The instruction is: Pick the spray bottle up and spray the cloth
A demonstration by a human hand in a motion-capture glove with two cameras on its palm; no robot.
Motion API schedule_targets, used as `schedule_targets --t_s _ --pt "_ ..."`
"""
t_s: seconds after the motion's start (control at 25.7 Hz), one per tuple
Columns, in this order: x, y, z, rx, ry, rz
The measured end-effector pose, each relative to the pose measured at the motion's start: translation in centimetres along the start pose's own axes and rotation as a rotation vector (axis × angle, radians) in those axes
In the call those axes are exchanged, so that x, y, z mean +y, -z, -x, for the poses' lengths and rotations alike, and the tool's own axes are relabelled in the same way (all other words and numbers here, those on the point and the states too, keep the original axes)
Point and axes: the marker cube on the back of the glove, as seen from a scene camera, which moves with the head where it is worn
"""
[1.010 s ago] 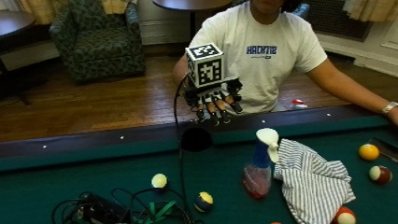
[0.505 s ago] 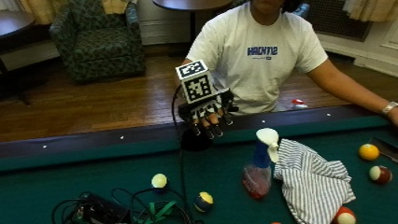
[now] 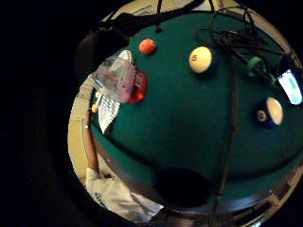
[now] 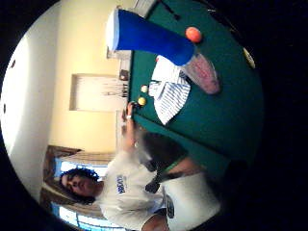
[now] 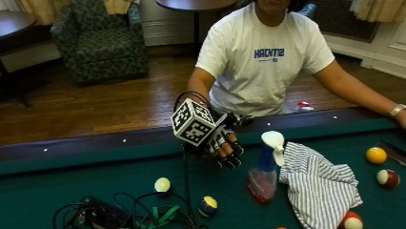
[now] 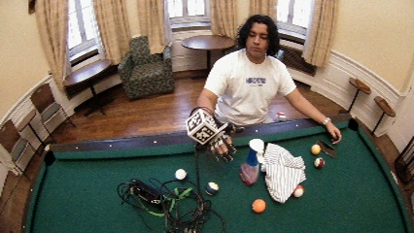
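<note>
The spray bottle (image 5: 262, 168) stands upright on the green felt, with a white trigger head, a blue neck and a clear body holding reddish liquid. A white striped cloth (image 5: 320, 184) lies crumpled right beside it, touching its far side. My gloved right hand (image 5: 224, 147) hovers just above the felt, a short gap from the bottle on the side away from the cloth. Its fingers hang loosely curled and hold nothing. The palm views show the bottle (image 3: 118, 78) (image 4: 159, 41) close by, with the cloth (image 3: 108, 111) (image 4: 168, 94) behind it.
A tangle of cables (image 5: 126, 215) lies on the felt near the front. Pool balls lie scattered: a cream one (image 5: 162, 184), a blue-striped one (image 5: 207, 205), a yellow one (image 5: 376, 155), a red-and-white one (image 5: 388, 177). The person's bare hand (image 6: 333, 134) rests on the rail.
The gloved hand has come down from in front of the person's chest, past the rail, to just over the felt and nearer the bottle. Bottle and cloth have not moved.
</note>
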Motion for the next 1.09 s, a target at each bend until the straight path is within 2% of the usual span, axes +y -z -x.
schedule_targets --t_s 0.7,1.09 --pt "-6.2 -4.5 2.6 -0.298 0.003 -0.086" --pt "-9.4 -6.3 2.7 -0.396 -0.007 -0.218"
